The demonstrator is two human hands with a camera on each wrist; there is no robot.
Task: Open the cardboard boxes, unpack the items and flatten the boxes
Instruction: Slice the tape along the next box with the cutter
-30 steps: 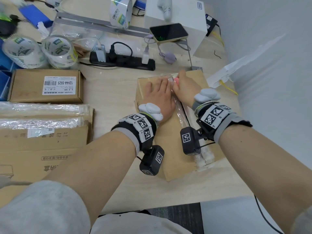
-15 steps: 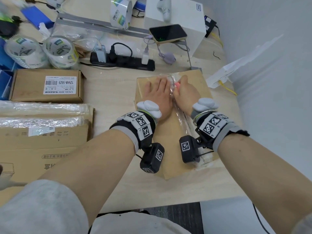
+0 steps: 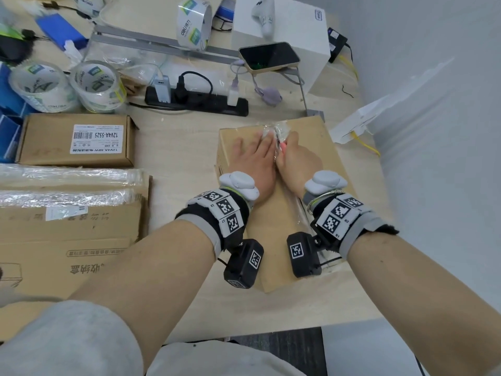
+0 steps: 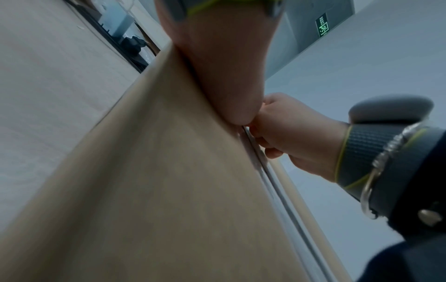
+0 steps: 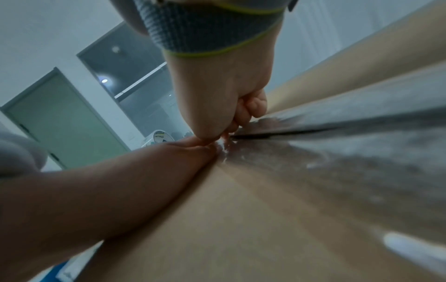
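Desk (image 3: 176, 137): small box (image 3: 76, 141) labelled "12V4A-5525"; left hand (image 3: 252, 161) flat on box (image 3: 314, 147), right hand (image 3: 298, 158) pinching tape (image 3: 279, 131).

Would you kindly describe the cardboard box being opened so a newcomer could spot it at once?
On the wooden table, look just in front of the black power strip. The cardboard box lies there under both hands, with clear tape down its middle seam. Unlike the labelled box further left, its visible top bears no white sticker.

Both hands (image 3: 273, 158) on box (image 3: 320, 147); labelled box (image 3: 48, 139) left, power strip (image 3: 198, 100) behind
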